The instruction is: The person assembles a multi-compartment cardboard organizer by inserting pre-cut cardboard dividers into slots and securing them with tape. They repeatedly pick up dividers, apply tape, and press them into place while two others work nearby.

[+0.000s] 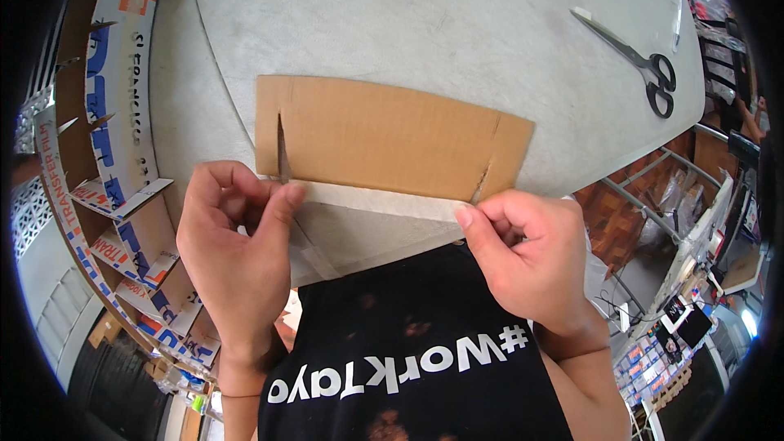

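A flat brown cardboard piece [384, 135] with a slit near each end lies on the grey table [392, 24] in front of me. Along its near edge stretches a whitish strip that looks like masking tape [376, 198]. My left hand [237, 237] pinches the strip's left end between thumb and forefinger, close to the left slit. At the other end, my right hand [527, 249] pinches it below the right slit. How far the strip sticks to the cardboard I cannot tell.
Black-handled scissors [641, 61] lie partly spread at the far right, with a pen [678, 20] beyond them. A long slotted cardboard structure [122, 114] stands along the left side. The table's near edge meets my black shirt; a metal frame [641, 204] is off to the right.
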Available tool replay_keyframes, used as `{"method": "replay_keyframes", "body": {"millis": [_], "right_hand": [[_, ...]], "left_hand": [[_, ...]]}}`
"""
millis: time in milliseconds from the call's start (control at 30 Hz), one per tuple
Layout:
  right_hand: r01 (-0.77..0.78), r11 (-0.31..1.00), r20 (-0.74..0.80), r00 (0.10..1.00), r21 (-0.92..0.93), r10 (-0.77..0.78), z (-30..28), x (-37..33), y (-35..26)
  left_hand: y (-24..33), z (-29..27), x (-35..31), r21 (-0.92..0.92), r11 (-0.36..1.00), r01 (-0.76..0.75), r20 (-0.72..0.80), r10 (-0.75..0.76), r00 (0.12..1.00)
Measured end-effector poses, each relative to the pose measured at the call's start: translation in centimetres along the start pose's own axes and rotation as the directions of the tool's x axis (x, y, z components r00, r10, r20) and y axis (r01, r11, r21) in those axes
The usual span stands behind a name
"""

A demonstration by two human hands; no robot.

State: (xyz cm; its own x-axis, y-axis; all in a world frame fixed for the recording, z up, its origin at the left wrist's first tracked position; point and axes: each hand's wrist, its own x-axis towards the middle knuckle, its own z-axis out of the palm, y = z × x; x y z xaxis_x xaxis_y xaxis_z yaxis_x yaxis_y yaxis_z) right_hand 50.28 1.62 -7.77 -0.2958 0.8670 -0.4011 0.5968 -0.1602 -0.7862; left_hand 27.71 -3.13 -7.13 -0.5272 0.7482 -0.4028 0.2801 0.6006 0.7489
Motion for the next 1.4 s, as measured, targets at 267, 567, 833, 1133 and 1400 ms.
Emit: {"method": "replay_keyframes", "body": {"millis": [267, 567, 833, 1133, 1400], "right_hand": [[0.05, 0.996, -0.013, 0.999, -0.069, -0.051, -0.3, -0.1, -0.9], [0.072, 0.989, -0.058, 0.995, -0.132, -0.08, 0.2, -0.1, -1.1], [0.085, 0.986, -0.073, 0.993, -0.144, -0.096, 0.3, 0.1, -0.7], [0.151, 0.981, -0.076, 0.984, -0.126, -0.161, 0.6, 0.2, 0.2], [0.164, 0.982, -0.144, 0.974, -0.099, -0.177, 1.0, 0.3, 0.0]], "left_hand": [[-0.7, 0.1, 0.2, -0.044, 0.988, -0.148, -0.042, 0.147, 0.988], [-0.8, 0.1, 0.9, 0.048, 0.987, -0.152, -0.001, 0.152, 0.988], [-0.5, 0.3, 1.1, 0.02, 0.993, -0.117, 0.003, 0.117, 0.993], [-0.5, 0.6, 1.2, 0.055, 0.991, -0.119, -0.02, 0.12, 0.993], [-0.2, 0.6, 1.4, 0.055, 0.992, -0.117, 0.006, 0.117, 0.993]]}}
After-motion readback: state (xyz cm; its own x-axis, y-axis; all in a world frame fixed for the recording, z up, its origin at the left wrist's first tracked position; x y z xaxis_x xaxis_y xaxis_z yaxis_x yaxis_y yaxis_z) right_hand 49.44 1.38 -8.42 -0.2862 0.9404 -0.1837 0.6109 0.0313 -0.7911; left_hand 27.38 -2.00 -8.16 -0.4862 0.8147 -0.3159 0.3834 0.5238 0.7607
